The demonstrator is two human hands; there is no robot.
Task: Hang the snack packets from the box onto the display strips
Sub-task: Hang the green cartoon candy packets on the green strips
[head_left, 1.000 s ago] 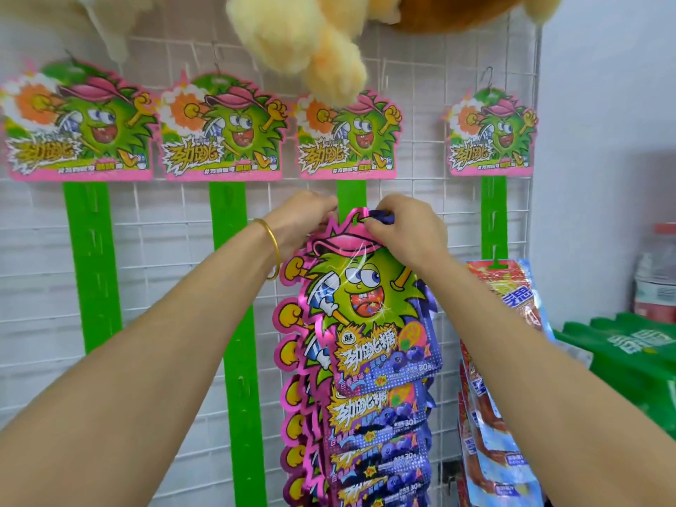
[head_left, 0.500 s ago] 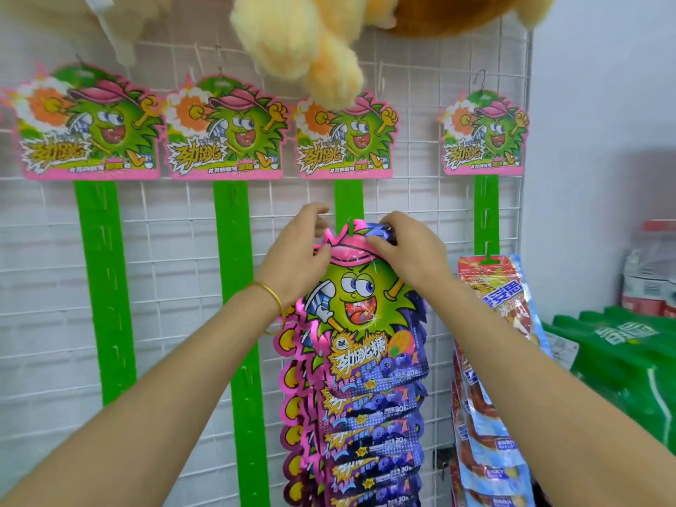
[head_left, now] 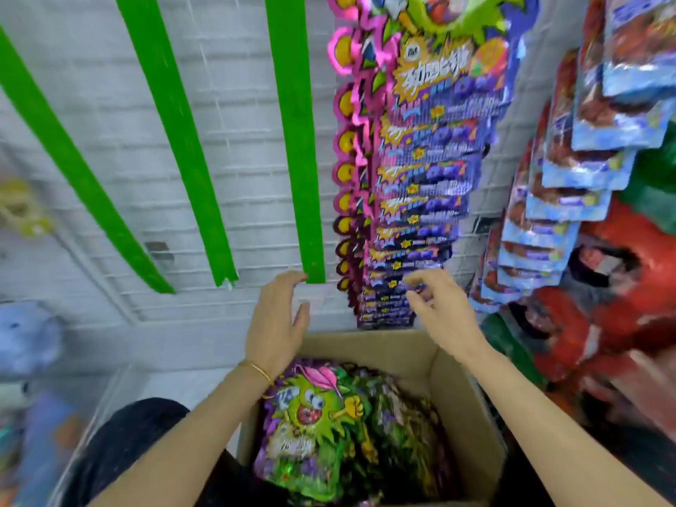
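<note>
Moved: both my hands came down low, over the brown cardboard box (head_left: 464, 397).
Left: my left hand (head_left: 276, 323) has straight fingers and holds nothing.
Right: my right hand (head_left: 439, 309) has loose, bent fingers and holds nothing.
Box: shiny green-and-purple snack packets (head_left: 314, 426) lie inside.
Wall: purple hung packets (head_left: 424, 184) sit beside the green plastic display strips (head_left: 296, 140).

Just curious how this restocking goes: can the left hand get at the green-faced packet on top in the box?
Probably yes. The left hand is empty, fingers straight, by the far rim of the open box, and the packet lies on top, uncovered.
</note>
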